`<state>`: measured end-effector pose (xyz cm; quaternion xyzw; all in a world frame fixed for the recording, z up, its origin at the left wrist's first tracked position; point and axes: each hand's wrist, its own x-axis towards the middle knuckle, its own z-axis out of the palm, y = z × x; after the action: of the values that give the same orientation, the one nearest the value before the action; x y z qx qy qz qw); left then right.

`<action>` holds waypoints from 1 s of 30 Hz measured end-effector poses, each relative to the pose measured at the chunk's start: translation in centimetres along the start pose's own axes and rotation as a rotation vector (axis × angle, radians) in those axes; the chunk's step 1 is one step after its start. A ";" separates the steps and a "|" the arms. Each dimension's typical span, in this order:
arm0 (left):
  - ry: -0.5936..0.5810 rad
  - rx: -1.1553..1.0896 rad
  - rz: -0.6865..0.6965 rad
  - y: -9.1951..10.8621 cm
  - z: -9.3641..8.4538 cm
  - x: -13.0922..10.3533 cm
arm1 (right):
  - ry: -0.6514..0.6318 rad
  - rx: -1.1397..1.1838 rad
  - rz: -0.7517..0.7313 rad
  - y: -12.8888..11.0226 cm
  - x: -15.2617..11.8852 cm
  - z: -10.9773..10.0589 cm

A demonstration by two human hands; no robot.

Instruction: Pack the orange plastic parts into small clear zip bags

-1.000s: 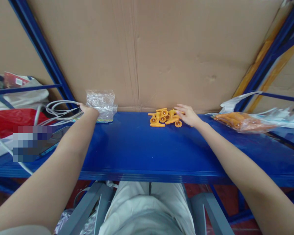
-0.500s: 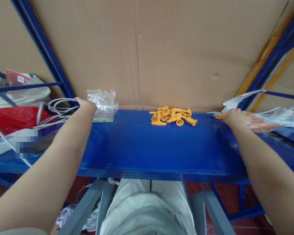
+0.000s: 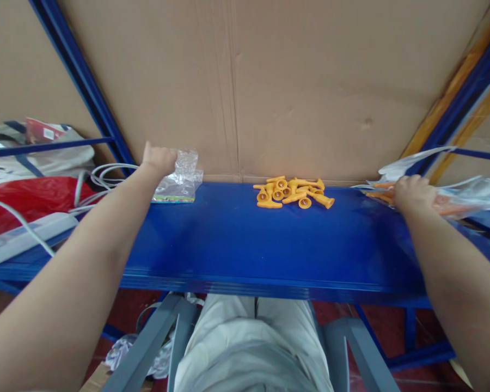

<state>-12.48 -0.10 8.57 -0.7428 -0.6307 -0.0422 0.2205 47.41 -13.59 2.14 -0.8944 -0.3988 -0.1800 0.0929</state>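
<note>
My left hand (image 3: 160, 159) is at the upper left edge of a clear plastic bag (image 3: 187, 173) with a colourful strip along its bottom. Its back faces me and the fingers are hidden, so I cannot tell whether it grips the bag. My right hand (image 3: 414, 193) rests at the far right with fingers curled on a clear bag of orange pieces (image 3: 451, 206). Between the hands, several yellow-orange plastic parts (image 3: 294, 193) with flared, cup-like ends lie in a loose pile on the blue table (image 3: 249, 239).
White cables (image 3: 106, 177), a red bag (image 3: 20, 198) and a white power strip (image 3: 36, 234) crowd the left side. A cardboard panel (image 3: 237, 87) stands behind the table. Blue metal posts (image 3: 81, 76) rise at both ends. White plastic (image 3: 412, 162) lies behind my right hand.
My left hand has moved right, from beside the white cables to the clear bag. My right hand has shifted slightly right over the orange pieces. The yellow-orange pile is unchanged.
</note>
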 end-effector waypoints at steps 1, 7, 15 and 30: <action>0.008 0.096 -0.039 0.9 -0.9 -0.4 | 0.004 0.001 0.001 -0.1 -0.2 -0.6; 0.158 0.133 0.076 5.8 -3.0 -0.8 | 0.108 -0.012 -0.117 -1.8 -0.7 -4.4; 0.231 -0.219 0.207 12.7 -2.5 0.1 | 0.378 -0.003 -0.580 -8.6 -2.4 -8.9; -0.185 -1.140 0.283 18.5 0.6 1.5 | 0.362 1.004 -1.158 -20.8 -4.2 -0.6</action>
<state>5.37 -0.47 3.42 -0.8216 -0.4198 -0.2797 -0.2656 29.07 -2.83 1.52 -0.3522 -0.8136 -0.1410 0.4406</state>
